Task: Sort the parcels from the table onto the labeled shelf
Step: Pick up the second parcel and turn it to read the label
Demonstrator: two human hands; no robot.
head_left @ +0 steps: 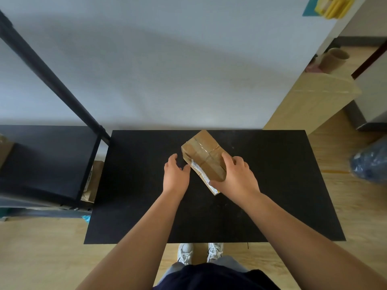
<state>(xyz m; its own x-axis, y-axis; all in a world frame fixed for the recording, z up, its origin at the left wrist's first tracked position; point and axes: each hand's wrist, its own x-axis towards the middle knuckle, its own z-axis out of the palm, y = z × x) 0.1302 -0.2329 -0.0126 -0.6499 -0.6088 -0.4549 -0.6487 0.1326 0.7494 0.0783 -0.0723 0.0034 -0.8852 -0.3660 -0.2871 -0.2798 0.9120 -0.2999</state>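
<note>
two white sneakers [200, 252] show at the near edge, standing on the pale wood floor [41, 248] just under the front edge of the black table [146, 216]. both bare forearms reach forward over the tabletop. the right hand [236, 176] grips the near right end of a brown taped parcel [204, 156], thumb curled against the side that faces the person, fingers laid over the top, so it is closed on the box. the left hand [175, 174] hovers just beside the parcel's left side, fingers and thumb spread in a loose curve; whether its thumb tip touches the cardboard i cannot tell. the parcel sits slantwise on the far middle part of the table, its far corner at the table's back edge, a white label along its lower left side.

left of the table stands a black shelf [48, 155] with a slanted black post, and a brown package [93, 181] lies on a lower level. beyond is a white wall [167, 70]. to the right, a blue plastic bag [370, 162] lies on the floor, with cardboard tubes [333, 59] farther back.
</note>
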